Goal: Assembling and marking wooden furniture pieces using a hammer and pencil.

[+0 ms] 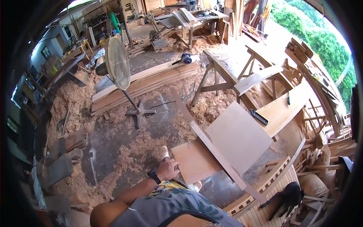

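My left hand [168, 170], with a dark watch on its wrist, is beside the left edge of a pale wooden board [196, 160]. Its fingers are curled, and what they hold, if anything, is hard to make out. Just beyond the knuckles a short tan, rounded piece [163, 152] with a pale end sticks up. A thin, square light-brown sheet [240, 130] lies over the board's far part. Across both runs a long, narrow, slightly curved wooden strip [213, 145], its near end reaching toward the lower right. My right hand is out of sight.
A standing fan [118, 63] rises at the left, before stacked planks [147, 81] bearing a blue power tool [186, 58]. Sawhorses [223, 72] stand beyond the sheet. A black-handled tool [259, 117] lies on another board [289, 109]. Shavings cover much floor; a slatted wooden piece [264, 189] is at lower right.
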### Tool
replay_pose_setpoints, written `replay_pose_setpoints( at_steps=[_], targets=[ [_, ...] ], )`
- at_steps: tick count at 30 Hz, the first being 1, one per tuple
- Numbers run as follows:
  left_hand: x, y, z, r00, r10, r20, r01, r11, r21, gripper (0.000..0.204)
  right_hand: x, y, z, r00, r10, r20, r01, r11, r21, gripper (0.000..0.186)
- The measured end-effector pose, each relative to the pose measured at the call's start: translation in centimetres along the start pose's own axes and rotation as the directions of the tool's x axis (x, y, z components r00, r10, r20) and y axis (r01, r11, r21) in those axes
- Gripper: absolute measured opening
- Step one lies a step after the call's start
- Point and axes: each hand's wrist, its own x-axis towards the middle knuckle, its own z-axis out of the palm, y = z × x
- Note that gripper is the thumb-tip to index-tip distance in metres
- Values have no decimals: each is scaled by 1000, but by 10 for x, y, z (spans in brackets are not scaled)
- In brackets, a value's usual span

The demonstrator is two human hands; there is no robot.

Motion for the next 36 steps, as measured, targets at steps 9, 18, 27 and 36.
replay_pose_setpoints(
  at_steps=[9,18,27,36],
  targets=[
    [63,-157,-70,991,121,-54,-129,977,-169,28,15,-133,15,975,111,-194,-119,992,-31,35],
    [92,-329,-216,978,-208,-7,206,970,-126,20,-22,-196,-39,863,287,-416,-322,947,-14,34],
    [241,-287,-250,998,-66,-2,60,917,-395,21,-89,-221,-56,810,413,-417,-446,895,19,34],
    [375,-201,-240,948,320,-2,-306,907,-290,23,-128,-257,46,756,647,-101,-643,762,72,34]
  ],
)
